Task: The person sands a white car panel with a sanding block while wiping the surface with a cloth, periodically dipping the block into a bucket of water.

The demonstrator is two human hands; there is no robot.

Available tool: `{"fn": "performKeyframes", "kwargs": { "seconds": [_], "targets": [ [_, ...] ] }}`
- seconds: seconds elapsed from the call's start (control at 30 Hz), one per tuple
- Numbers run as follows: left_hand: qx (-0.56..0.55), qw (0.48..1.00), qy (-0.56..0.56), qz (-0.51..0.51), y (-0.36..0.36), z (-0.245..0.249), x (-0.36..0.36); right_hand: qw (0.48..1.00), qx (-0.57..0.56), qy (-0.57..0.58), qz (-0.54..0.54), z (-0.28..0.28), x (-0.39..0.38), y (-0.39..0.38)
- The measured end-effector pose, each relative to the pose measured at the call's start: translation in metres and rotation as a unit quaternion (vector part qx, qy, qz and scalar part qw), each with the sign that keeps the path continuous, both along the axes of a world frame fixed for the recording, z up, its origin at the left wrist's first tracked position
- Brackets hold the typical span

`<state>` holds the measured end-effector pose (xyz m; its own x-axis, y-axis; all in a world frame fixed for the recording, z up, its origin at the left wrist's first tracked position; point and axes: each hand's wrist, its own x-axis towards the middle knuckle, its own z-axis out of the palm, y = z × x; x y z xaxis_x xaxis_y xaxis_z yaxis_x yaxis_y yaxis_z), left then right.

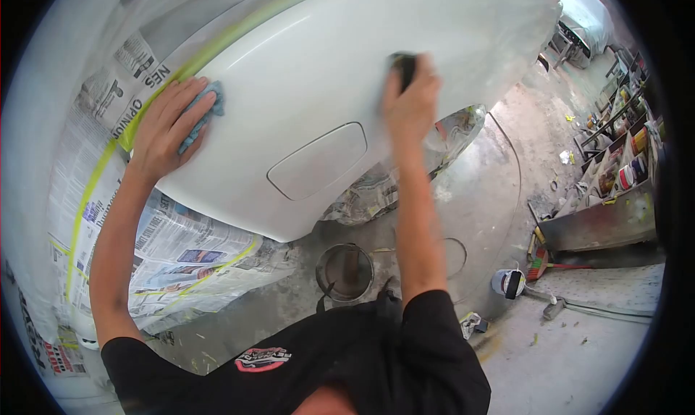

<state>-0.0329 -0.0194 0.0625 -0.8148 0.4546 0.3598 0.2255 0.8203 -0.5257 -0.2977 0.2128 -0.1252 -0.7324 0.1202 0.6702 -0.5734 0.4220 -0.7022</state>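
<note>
Cloth [200,127] on panel [304,74], left of block [406,69], bucket [326,270] on floor [481,212]

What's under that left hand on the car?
A blue cloth shows under the left hand, against the white car panel. The rest of the cloth, covered by the hand, cannot be seen.

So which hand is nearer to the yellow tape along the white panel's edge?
Left. Your left hand, on a blue cloth, is close beside the yellow tape; your right hand, holding a dark block, is farther off across the white panel.
</note>
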Motion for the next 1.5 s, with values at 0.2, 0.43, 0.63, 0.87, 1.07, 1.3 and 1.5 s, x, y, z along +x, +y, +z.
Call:
{"fn": "performKeyframes", "kwargs": {
  "seconds": [0.2,0.43,0.63,0.87,1.07,1.3,1.5],
  "targets": [
    [0.01,1.0,0.009,-0.007,-0.002,-0.001,0.002,0.993,0.001,-0.115,-0.036,0.051,0.027,-0.039],
    [0.029,0.999,0.012,-0.03,-0.005,-0.002,0.002,0.998,-0.037,-0.035,0.042,0.05,0.125,-0.083],
    [0.044,0.998,0.015,-0.048,-0.007,-0.003,0.005,0.998,-0.043,-0.046,0.018,0.04,0.158,-0.09],
    [0.04,0.998,0.014,-0.044,-0.008,-0.006,0.003,0.996,0.005,-0.09,0.014,0.05,0.123,-0.074],
    [0.037,0.999,-0.006,-0.038,-0.007,-0.003,0.002,0.949,-0.052,-0.308,-0.037,0.097,-0.068,-0.005],
    [0.028,0.999,0.004,-0.025,0.001,-0.001,0.0,0.979,0.019,-0.195,0.06,0.091,0.07,-0.052],
    [0.027,0.999,0.004,-0.022,0.003,0.0,-0.002,0.958,-0.011,-0.278,-0.067,0.101,-0.095,0.01]
  ]
}}
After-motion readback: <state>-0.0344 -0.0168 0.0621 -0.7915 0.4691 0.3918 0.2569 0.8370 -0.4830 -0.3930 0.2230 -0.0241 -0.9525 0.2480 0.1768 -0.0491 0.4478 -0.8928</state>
